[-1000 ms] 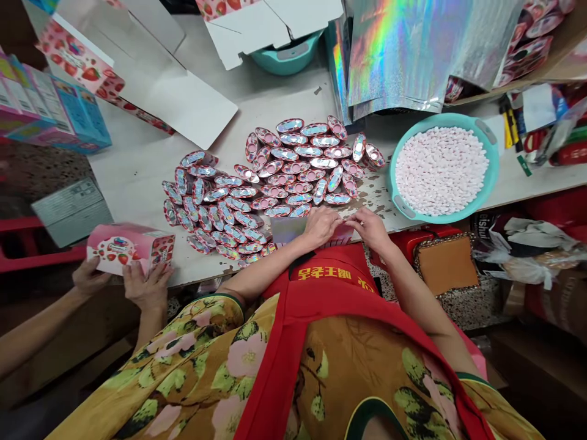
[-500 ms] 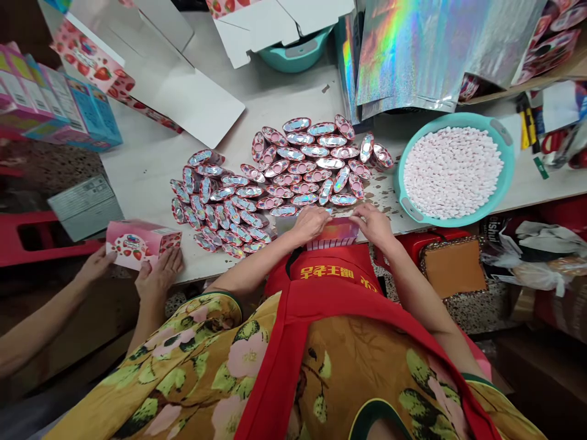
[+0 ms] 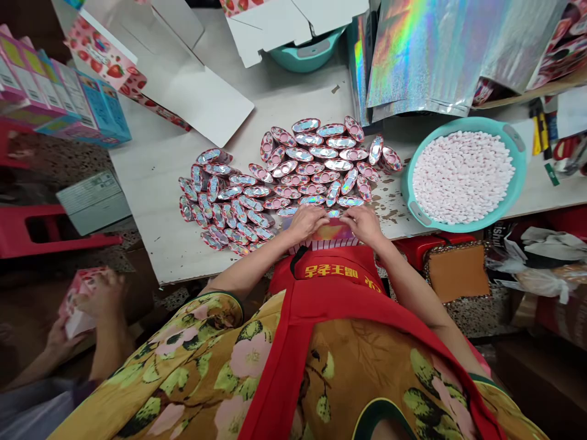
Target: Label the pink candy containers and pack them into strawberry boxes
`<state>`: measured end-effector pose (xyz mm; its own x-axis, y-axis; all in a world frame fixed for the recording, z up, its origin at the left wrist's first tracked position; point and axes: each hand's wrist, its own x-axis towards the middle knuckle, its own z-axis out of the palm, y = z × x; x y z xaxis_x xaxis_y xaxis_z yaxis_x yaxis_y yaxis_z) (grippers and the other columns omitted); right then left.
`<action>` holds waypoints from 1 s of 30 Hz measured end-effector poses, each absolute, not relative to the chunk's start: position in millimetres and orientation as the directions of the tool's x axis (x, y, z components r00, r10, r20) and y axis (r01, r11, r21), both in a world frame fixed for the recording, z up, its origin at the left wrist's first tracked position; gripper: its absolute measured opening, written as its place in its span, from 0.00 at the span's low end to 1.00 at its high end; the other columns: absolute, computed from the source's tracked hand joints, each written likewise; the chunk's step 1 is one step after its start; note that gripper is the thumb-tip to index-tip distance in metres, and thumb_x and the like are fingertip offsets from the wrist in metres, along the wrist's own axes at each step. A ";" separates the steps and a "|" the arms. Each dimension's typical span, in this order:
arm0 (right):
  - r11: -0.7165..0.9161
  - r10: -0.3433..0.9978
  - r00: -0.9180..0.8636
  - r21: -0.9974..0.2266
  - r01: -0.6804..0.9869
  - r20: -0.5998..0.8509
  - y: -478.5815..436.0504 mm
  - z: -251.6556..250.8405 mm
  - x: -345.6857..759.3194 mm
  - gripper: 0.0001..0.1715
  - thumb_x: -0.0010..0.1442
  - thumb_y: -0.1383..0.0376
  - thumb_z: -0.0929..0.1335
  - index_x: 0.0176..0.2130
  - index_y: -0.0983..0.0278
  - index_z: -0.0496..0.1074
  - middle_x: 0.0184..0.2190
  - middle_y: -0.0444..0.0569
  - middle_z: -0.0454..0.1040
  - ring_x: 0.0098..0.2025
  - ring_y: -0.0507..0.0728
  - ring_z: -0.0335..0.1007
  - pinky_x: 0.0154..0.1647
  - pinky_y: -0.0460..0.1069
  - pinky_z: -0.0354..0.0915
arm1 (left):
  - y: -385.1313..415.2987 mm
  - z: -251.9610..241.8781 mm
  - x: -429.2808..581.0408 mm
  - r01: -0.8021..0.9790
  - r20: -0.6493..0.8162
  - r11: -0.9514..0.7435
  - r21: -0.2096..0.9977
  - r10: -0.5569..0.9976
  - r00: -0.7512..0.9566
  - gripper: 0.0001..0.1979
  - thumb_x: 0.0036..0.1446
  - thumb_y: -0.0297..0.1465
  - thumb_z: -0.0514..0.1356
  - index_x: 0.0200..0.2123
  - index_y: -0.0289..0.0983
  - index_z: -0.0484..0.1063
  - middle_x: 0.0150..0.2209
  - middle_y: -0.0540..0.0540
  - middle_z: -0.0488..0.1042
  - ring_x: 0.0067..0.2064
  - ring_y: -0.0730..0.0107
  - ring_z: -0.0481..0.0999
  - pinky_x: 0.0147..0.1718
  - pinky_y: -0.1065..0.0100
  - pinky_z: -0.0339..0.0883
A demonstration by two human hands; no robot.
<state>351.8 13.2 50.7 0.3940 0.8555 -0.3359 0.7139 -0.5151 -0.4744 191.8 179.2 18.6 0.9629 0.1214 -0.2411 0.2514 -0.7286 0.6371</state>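
At the table's near edge, my left hand point(image 3: 308, 223) and my right hand point(image 3: 363, 225) face each other with fingers closed in a pinch. Between them is a shiny pink holographic pouch point(image 3: 331, 230), its top edge at my fingertips. Pink and pale strips line its lower part, in front of the red apron. My fingers hide part of what they grip. Just beyond stand many small foil packets point(image 3: 312, 168), crowded upright with their oval ends up. Another packed group of packets point(image 3: 227, 205) is to the left.
A turquoise basin point(image 3: 520, 177) at right holds small white pieces point(image 3: 463, 177). Silver holographic sheets point(image 3: 422, 61) lie behind it. An open strawberry-print carton point(image 3: 202, 101) covers the back left. At lower left, a co-worker's hands point(image 3: 107, 296) hold a pink box point(image 3: 76, 311).
My hands have drawn closer together over the pouch, the right one moving inward. The co-worker's hands and pink box have moved down and left, off the table's edge. The view has shifted slightly.
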 end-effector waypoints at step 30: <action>-0.467 0.869 0.268 -0.512 0.721 -0.417 56.0 42.1 318.6 0.14 0.69 0.58 0.66 0.40 0.58 0.81 0.42 0.48 0.83 0.45 0.59 0.75 0.44 0.51 0.60 | 215.4 11.5 150.1 0.275 -0.287 -0.729 0.627 0.112 0.951 0.17 0.69 0.43 0.55 0.39 0.39 0.78 0.40 0.41 0.81 0.44 0.59 0.78 0.45 0.64 0.63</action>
